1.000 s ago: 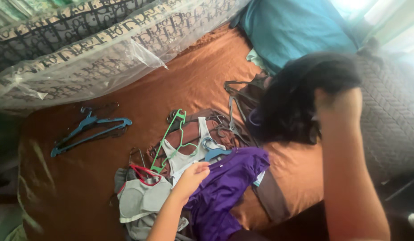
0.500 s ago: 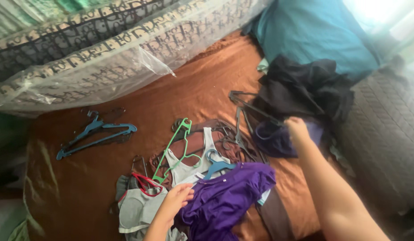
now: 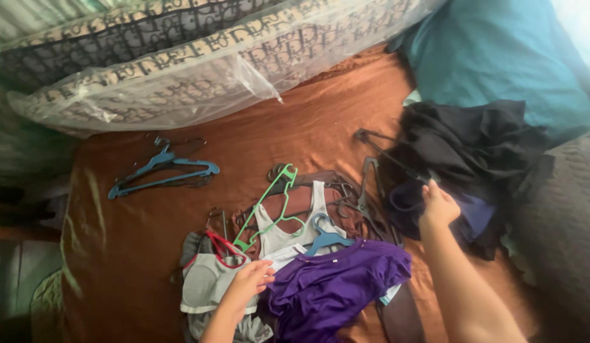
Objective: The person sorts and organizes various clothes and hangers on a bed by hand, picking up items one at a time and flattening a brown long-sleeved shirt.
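A bed covered in a brown sheet (image 3: pixel 307 127) fills the view, with a plastic-wrapped patterned bundle (image 3: pixel 180 70) along its far edge and a teal pillow (image 3: pixel 498 57) at the upper right. The left hand (image 3: pixel 247 282) rests with loosely curled fingers on the edge of a purple garment (image 3: pixel 336 289), beside a grey top (image 3: pixel 209 282). The right hand (image 3: pixel 440 206) is closed on dark blue cloth (image 3: pixel 476 213) under a black clothes pile (image 3: pixel 473 143). Hangers (image 3: pixel 164 171) lie scattered between.

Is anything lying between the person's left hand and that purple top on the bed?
Nothing visible does. The left hand already rests at the edge of the purple top, fingers touching the white garment beside it. The hangers lie farther up the bed.
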